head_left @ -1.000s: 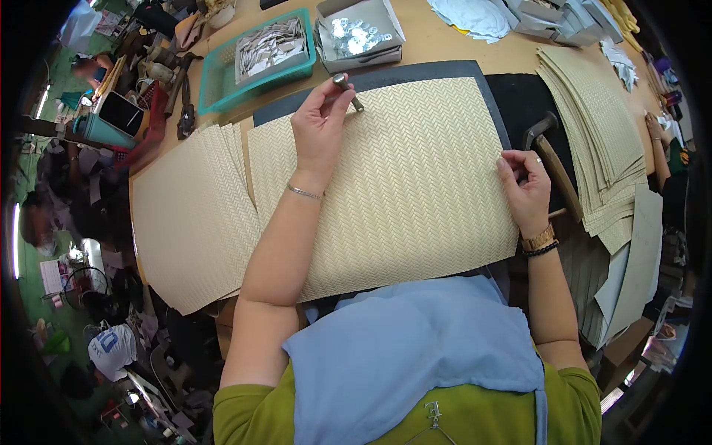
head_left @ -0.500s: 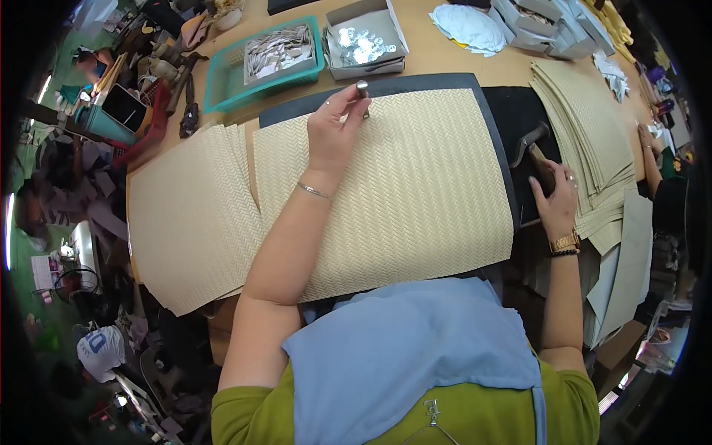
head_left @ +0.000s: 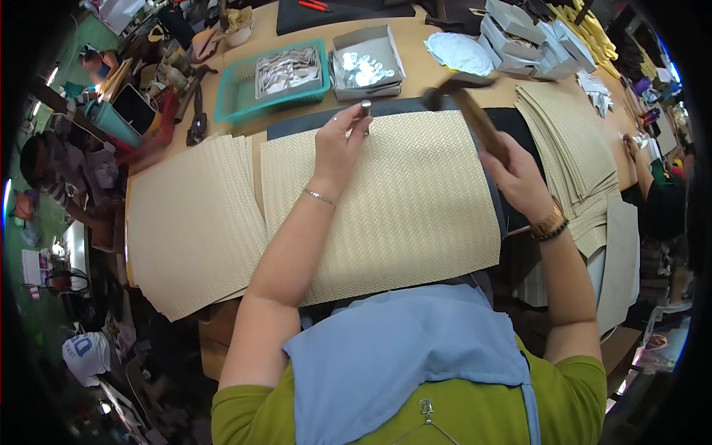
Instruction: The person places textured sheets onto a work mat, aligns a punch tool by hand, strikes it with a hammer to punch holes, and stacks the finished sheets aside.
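Observation:
A metal punch [head_left: 366, 109] stands nearly upright in my left hand [head_left: 341, 144], whose fingers pinch it near the top edge of a woven cream sheet [head_left: 393, 200]. The sheet lies over a dark board [head_left: 297, 127], part of which shows along the top. My right hand [head_left: 515, 174] is closed round the wooden handle of a hammer [head_left: 482, 130]. The hammer is raised over the sheet's upper right corner, its metal head to the right of the punch. Whether the punch tip touches the sheet is hidden.
Woven sheets are stacked at the left [head_left: 196, 222] and right [head_left: 571, 141]. Behind the board are a teal basket [head_left: 222, 104] of small pieces and a box [head_left: 393, 55] of shiny discs. Another person's arm [head_left: 641, 167] is at the far right.
My right hand has left the sheet's right edge, taken hold of the hammer and lifted it up and leftward. My left hand still pinches the punch, now more upright.

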Demonstrator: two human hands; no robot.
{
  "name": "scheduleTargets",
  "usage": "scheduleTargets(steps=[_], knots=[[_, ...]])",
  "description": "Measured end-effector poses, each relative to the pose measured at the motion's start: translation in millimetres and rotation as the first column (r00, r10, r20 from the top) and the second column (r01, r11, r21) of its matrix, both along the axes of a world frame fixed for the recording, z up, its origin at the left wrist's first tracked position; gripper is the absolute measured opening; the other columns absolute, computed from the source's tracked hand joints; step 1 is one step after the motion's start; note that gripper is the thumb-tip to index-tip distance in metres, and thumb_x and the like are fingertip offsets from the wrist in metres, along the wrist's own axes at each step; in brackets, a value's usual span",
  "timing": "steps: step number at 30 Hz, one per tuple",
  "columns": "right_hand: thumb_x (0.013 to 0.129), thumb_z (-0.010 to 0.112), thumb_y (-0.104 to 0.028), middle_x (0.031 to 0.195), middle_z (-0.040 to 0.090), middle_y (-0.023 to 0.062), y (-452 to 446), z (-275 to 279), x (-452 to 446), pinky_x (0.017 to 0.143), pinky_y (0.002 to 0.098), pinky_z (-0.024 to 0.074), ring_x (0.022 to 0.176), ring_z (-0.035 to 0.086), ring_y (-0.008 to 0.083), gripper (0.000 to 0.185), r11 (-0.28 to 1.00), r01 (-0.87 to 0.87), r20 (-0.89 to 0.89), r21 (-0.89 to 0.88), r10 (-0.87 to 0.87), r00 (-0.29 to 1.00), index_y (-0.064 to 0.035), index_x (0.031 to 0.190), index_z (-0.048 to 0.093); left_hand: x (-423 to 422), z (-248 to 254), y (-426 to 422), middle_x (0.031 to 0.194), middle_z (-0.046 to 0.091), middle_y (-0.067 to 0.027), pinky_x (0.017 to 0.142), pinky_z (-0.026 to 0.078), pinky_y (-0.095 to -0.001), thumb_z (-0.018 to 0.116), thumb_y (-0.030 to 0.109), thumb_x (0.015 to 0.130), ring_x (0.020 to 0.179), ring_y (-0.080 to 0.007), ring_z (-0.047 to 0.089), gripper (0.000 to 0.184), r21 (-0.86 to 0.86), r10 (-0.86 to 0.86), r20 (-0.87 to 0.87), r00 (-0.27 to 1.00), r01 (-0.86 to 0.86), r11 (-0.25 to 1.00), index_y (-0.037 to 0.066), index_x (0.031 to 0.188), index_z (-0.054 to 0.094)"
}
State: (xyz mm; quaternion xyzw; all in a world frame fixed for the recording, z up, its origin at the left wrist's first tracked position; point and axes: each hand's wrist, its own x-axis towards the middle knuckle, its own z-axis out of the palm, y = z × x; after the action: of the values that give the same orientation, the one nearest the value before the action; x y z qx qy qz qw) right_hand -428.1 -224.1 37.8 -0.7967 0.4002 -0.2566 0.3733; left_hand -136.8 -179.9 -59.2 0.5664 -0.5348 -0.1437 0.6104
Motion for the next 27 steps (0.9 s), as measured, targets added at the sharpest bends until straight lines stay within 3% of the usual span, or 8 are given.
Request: scheduleTargets(steps=[9,13,15,17,19,20,23,27], knots=[[0.091,0.058,-0.026,0.076,0.06,0.0183,-8.9,34.3,65.1,0.065,0.0374,0.0452,0.069,0.058,0.0299,0.03,0.975,-0.221,-0.204,-0.029,0.21,0.956,0.0024,0.099,0.053,-0.3,-1.9,-0.3,0.089,0.067,-0.0114,0.067,0.053,-0.0264,0.067,0.007,0.085,0.077,-0.015,0.066,0.025,0.004,0.002,-0.031,1.0,-0.002,1.0,-0.003,0.108,0.063],[0.093,0.058,-0.021,0.068,0.053,0.0055,-14.2,48.9,71.9,0.055,0.0302,0.0419,0.06,0.052,0.013,0.022,0.979,-0.148,0.167,-0.141,0.171,0.971,-0.0008,0.099,0.053,-0.3,-4.4,-1.8,0.09,0.068,-0.012,0.067,0.053,-0.0268,0.067,0.007,0.085,0.076,-0.0157,0.066,0.025,-0.059,-0.004,-0.008,1.0,0.004,0.998,-0.004,0.107,0.062],[0.096,0.056,-0.022,0.065,0.043,-0.007,-6.5,53.9,85.7,0.045,0.018,0.0343,0.053,0.04,-0.0009,0.02,0.98,-0.134,0.501,-0.147,0.19,0.844,-0.0066,0.107,0.049,-0.3,-1.8,-0.7,0.09,0.068,-0.0124,0.067,0.053,-0.027,0.067,0.008,0.085,0.076,-0.0162,0.067,0.024,-0.037,0.003,-0.005,1.0,-0.003,0.999,-0.004,0.106,0.062],[0.095,0.056,-0.025,0.064,0.05,-0.0002,-11.8,35.6,87.3,0.048,0.0245,0.0411,0.051,0.047,0.0083,0.026,0.987,-0.129,0.499,-0.098,0.161,0.851,-0.0048,0.108,0.047,0.0,-2.8,-0.9,0.09,0.068,-0.0129,0.067,0.053,-0.0273,0.067,0.008,0.085,0.076,-0.017,0.067,0.025,-0.032,0.016,-0.002,1.0,-0.016,0.999,-0.004,0.106,0.063],[0.094,0.056,-0.029,0.07,0.059,0.0115,-20.4,-6.1,79.5,0.057,0.034,0.0467,0.055,0.056,0.0243,0.032,0.889,-0.218,-0.102,-0.403,0.193,0.976,-0.002,0.108,0.046,0.3,-4.1,-3.7,0.09,0.068,-0.0131,0.067,0.053,-0.028,0.067,0.01,0.085,0.077,-0.0178,0.067,0.025,-0.019,0.023,0.009,1.0,-0.022,1.0,-0.003,0.105,0.063],[0.093,0.055,-0.032,0.083,0.063,0.0218,-7.4,0.0,80.8,0.067,0.041,0.048,0.071,0.062,0.0363,0.037,0.963,-0.244,-0.246,-0.115,0.21,0.946,0.0011,0.107,0.046,1.5,-6.5,-4.0,0.089,0.068,-0.0131,0.067,0.053,-0.0286,0.067,0.011,0.085,0.077,-0.0182,0.067,0.024,-0.003,0.023,0.019,1.0,-0.023,1.0,-0.003,0.105,0.062],[0.093,0.055,-0.03,0.087,0.064,0.0223,-7.5,25.9,71.4,0.072,0.0404,0.0481,0.082,0.064,0.0338,0.036,0.977,-0.211,-0.239,0.046,0.215,0.947,0.0032,0.103,0.049,0.2,-3.4,-1.2,0.089,0.068,-0.0098,0.068,0.052,-0.0273,0.061,0.013,0.09,0.077,-0.0145,0.066,0.022,0.109,0.02,0.076,0.997,-0.028,0.994,-0.003,0.105,0.059],[0.092,0.056,-0.028,0.093,0.064,0.0208,-13.8,-18.5,24.8,0.072,0.0386,0.0491,0.087,0.064,0.034,0.033,0.975,0.051,-0.041,-0.215,-0.061,0.997,-0.0016,0.112,0.052,-2.4,2.1,0.4,0.084,0.065,-0.0053,0.064,0.05,-0.0264,0.049,0.016,0.097,0.073,-0.0127,0.063,0.016,0.138,0.049,0.061,0.997,-0.057,0.989,0.001,0.103,0.052]])
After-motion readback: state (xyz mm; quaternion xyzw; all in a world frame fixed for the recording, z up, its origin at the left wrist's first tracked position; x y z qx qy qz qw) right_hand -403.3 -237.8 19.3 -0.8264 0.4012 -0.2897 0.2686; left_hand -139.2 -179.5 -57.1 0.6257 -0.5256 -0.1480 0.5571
